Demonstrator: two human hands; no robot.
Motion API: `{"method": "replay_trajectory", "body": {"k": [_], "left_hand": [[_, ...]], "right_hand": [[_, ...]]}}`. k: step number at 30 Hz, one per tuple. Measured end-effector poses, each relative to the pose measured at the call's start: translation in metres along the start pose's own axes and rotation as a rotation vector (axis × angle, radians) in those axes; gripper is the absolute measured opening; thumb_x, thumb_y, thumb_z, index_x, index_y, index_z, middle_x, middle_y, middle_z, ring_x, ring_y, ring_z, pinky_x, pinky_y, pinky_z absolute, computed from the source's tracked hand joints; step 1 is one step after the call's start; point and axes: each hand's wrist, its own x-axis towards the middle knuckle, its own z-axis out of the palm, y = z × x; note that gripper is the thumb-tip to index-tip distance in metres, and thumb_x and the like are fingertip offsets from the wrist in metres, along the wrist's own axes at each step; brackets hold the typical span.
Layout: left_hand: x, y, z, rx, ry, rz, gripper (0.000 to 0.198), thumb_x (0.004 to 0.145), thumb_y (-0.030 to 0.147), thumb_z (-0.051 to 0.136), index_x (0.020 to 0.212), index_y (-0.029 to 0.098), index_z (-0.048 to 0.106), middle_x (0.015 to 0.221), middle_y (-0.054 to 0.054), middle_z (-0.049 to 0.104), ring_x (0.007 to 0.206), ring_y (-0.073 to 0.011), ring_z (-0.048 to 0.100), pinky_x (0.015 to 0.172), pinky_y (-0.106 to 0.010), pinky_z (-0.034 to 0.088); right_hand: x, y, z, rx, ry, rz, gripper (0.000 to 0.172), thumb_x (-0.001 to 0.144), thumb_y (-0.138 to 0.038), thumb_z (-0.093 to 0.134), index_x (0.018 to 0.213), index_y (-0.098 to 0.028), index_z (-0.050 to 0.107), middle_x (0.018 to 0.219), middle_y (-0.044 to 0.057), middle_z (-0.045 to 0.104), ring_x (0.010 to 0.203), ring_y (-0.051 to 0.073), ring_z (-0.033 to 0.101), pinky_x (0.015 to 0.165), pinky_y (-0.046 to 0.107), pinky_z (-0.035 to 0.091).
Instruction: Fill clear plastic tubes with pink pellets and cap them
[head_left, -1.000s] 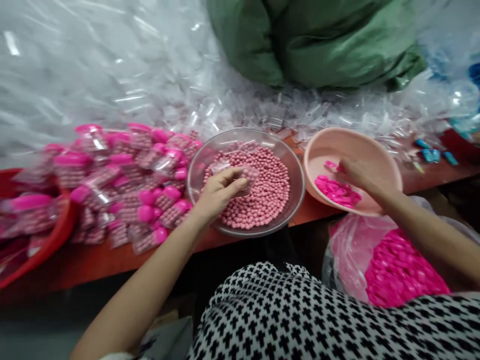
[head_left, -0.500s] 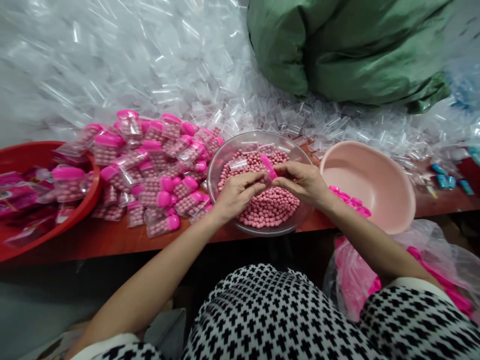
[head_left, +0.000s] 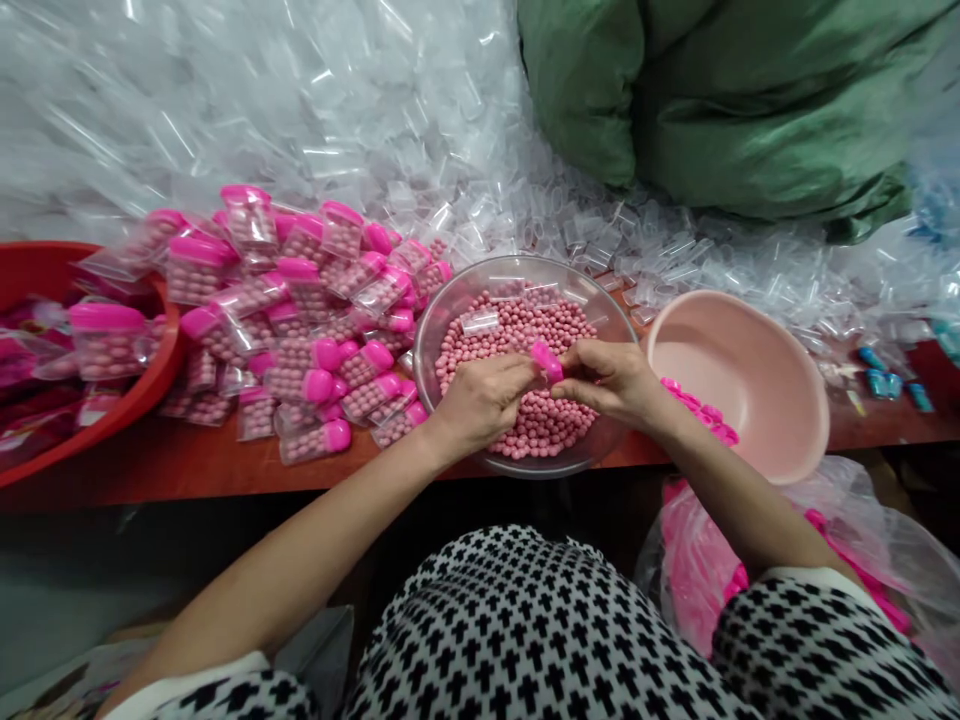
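Fingers of the right hand (head_left: 611, 380) pinch a pink cap (head_left: 547, 362) over the bowl (head_left: 429, 338) of beads (head_left: 525, 325); those of the left hand (head_left: 476, 405) are clamped beside it, apparently on a container the hand hides. The cap looks light, stiff, perhaps slippery: best gripped by its edges.

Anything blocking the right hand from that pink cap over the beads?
Nothing visible: the right hand touches the pink cap above the clear bowl. The left hand is on the cap's other side, not between.
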Motion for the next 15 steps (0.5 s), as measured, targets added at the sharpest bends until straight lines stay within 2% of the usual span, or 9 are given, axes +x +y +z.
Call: {"method": "replay_trajectory", "body": {"k": [3, 5, 6, 8, 9, 11, 12, 15], "left_hand": [[0.003, 0.000, 0.000, -0.045, -0.030, -0.064, 0.025, 0.094, 0.015, 0.053, 0.098, 0.017, 0.077, 0.094, -0.007, 0.078, 0.087, -0.0183, 0.074, 0.080, -0.026, 0.056], [0.008, 0.001, -0.001, -0.142, -0.027, -0.144, 0.021, 0.094, 0.018, 0.057, 0.099, 0.017, 0.077, 0.094, -0.006, 0.079, 0.086, -0.0181, 0.074, 0.079, -0.025, 0.056], [0.010, 0.002, -0.001, -0.194, -0.038, -0.183, 0.019, 0.094, 0.020, 0.059, 0.099, 0.017, 0.077, 0.094, -0.006, 0.079, 0.086, -0.0181, 0.074, 0.080, -0.025, 0.055], [0.013, 0.003, 0.000, -0.297, -0.075, -0.245, 0.018, 0.092, 0.023, 0.062, 0.097, 0.017, 0.078, 0.097, -0.007, 0.079, 0.090, -0.0197, 0.074, 0.085, -0.027, 0.056], [0.013, 0.004, 0.000, -0.348, -0.091, -0.272, 0.018, 0.091, 0.025, 0.063, 0.097, 0.017, 0.078, 0.100, -0.007, 0.079, 0.093, -0.0212, 0.074, 0.088, -0.029, 0.056], [0.014, 0.003, 0.000, -0.447, -0.089, -0.340, 0.021, 0.089, 0.031, 0.065, 0.098, 0.017, 0.079, 0.103, -0.008, 0.079, 0.098, -0.0245, 0.074, 0.093, -0.034, 0.056], [0.013, 0.002, 0.000, -0.495, -0.070, -0.381, 0.023, 0.088, 0.033, 0.066, 0.099, 0.016, 0.078, 0.103, -0.008, 0.079, 0.099, -0.0257, 0.073, 0.093, -0.035, 0.056], [0.013, 0.000, -0.002, -0.636, 0.014, -0.490, 0.031, 0.086, 0.038, 0.067, 0.103, 0.014, 0.076, 0.104, -0.009, 0.077, 0.097, -0.0255, 0.072, 0.088, -0.036, 0.057]], "right_hand": [[0.003, 0.008, -0.007, -0.025, -0.077, -0.037, 0.028, 0.095, -0.042, 0.065, 0.084, -0.016, 0.064, 0.070, 0.000, 0.064, 0.062, 0.012, 0.058, 0.059, 0.023, 0.044], [0.009, 0.009, -0.015, -0.108, -0.069, -0.095, 0.028, 0.095, -0.042, 0.065, 0.108, -0.016, 0.067, 0.095, 0.007, 0.072, 0.084, 0.018, 0.067, 0.071, 0.028, 0.053], [0.013, 0.008, -0.019, -0.164, -0.069, -0.141, 0.037, 0.095, -0.041, 0.065, 0.123, -0.017, 0.063, 0.113, 0.012, 0.071, 0.102, 0.022, 0.067, 0.081, 0.032, 0.056], [0.022, 0.005, -0.028, -0.277, -0.124, -0.267, 0.055, 0.095, -0.038, 0.064, 0.145, -0.019, 0.050, 0.142, 0.015, 0.058, 0.132, 0.027, 0.055, 0.102, 0.042, 0.052], [0.026, 0.003, -0.032, -0.328, -0.169, -0.335, 0.056, 0.096, -0.035, 0.062, 0.148, -0.020, 0.047, 0.148, 0.014, 0.055, 0.139, 0.027, 0.049, 0.109, 0.044, 0.048], [0.031, -0.001, -0.037, -0.420, -0.230, -0.454, 0.048, 0.098, -0.030, 0.058, 0.145, -0.021, 0.051, 0.144, 0.012, 0.058, 0.137, 0.026, 0.052, 0.112, 0.045, 0.046], [0.031, -0.002, -0.037, -0.465, -0.215, -0.484, 0.043, 0.099, -0.029, 0.057, 0.141, -0.020, 0.055, 0.139, 0.012, 0.062, 0.132, 0.026, 0.056, 0.110, 0.045, 0.048], [0.026, 0.000, -0.030, -0.562, -0.010, -0.446, 0.041, 0.097, -0.032, 0.062, 0.135, -0.017, 0.058, 0.120, 0.015, 0.070, 0.111, 0.027, 0.066, 0.095, 0.041, 0.058]]}}
